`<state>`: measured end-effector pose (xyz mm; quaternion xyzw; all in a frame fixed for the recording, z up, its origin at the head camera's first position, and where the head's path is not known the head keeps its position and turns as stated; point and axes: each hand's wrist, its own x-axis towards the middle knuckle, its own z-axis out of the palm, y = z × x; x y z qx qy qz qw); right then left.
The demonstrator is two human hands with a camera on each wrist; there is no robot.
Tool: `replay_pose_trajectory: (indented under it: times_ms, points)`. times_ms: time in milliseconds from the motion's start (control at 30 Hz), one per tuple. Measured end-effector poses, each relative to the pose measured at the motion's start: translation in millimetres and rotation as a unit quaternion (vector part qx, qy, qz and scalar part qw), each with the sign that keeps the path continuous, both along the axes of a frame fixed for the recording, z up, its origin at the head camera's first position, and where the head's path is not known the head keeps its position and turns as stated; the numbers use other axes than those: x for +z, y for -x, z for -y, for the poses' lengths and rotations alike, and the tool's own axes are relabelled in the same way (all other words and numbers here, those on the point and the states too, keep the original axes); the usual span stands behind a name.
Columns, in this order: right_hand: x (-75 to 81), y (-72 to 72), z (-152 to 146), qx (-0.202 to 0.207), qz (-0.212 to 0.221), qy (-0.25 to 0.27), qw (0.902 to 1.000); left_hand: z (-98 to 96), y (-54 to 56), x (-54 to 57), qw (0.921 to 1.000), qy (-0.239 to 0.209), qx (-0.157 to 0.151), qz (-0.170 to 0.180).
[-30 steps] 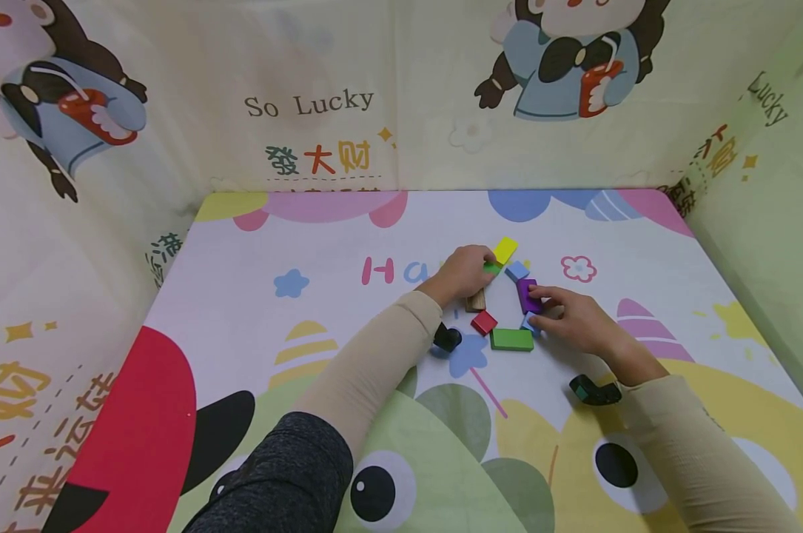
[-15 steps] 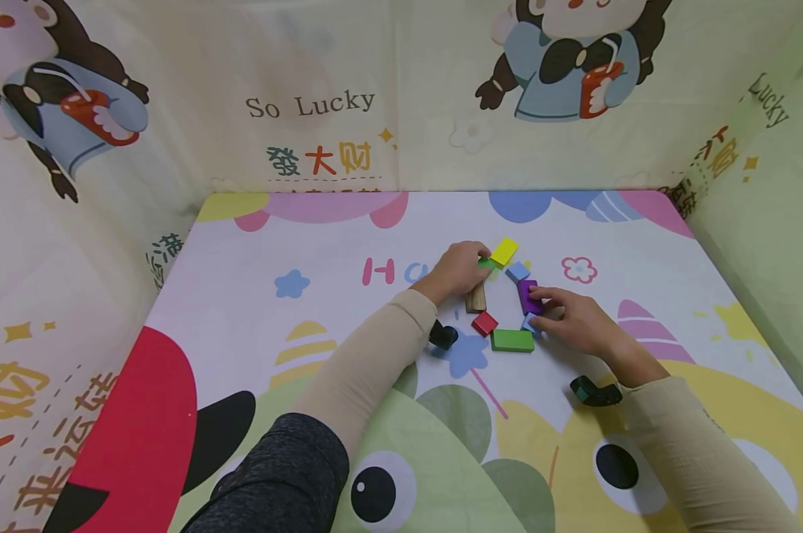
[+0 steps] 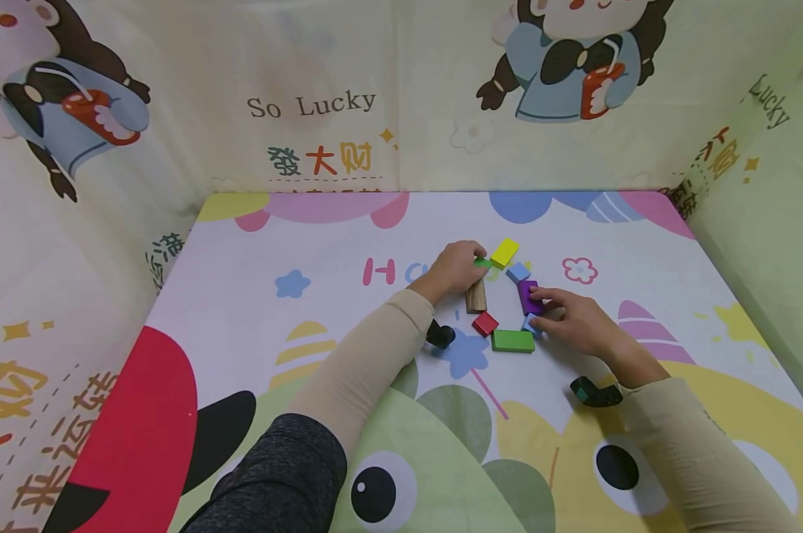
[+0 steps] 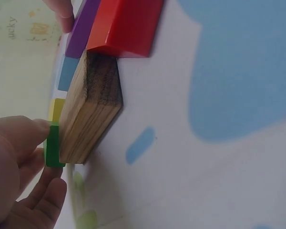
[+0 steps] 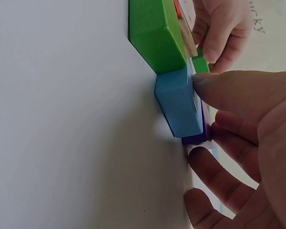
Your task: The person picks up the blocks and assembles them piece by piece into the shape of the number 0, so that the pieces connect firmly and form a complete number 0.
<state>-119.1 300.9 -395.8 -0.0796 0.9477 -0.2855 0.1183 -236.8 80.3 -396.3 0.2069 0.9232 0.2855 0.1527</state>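
In the head view a ring of coloured toy blocks lies on the table. At its far left my left hand (image 3: 457, 268) pinches a small green block (image 4: 54, 147) between thumb and fingers, beside the far end of a wooden block (image 3: 476, 297). My right hand (image 3: 577, 318) rests at the ring's right side. Its thumb touches a blue block (image 5: 180, 102), and a fingertip touches the purple block (image 3: 528, 297). Between the hands lie a red block (image 3: 485, 323) and a long green block (image 3: 513, 340). A yellow block (image 3: 505, 253) and another blue block (image 3: 517, 272) complete the far side.
The tabletop (image 3: 334, 252) carries a printed cartoon cloth. Patterned cloth walls (image 3: 428, 155) rise behind and at both sides. A black wrist device (image 3: 596, 392) sits by the right wrist, another (image 3: 440, 335) below the left.
My left hand has shifted slightly left and away, drawing the small green block a little apart from the yellow one. The right hand has stayed in place.
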Motion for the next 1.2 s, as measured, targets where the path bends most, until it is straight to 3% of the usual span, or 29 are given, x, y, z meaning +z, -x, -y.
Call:
replay_pose_trajectory:
  times_ms: [667, 1200]
  points:
    - [1.0, -0.5, 1.4, 0.003, -0.007, -0.003, 1.0, 1.0, -1.7, -1.8, 0.9999, 0.006, 0.005, 0.006]
    - [1.3, -0.3, 2.0, 0.003, -0.003, -0.004, 1.0, 0.6, -1.7, -2.0, 0.9992, 0.001, 0.02, 0.035]
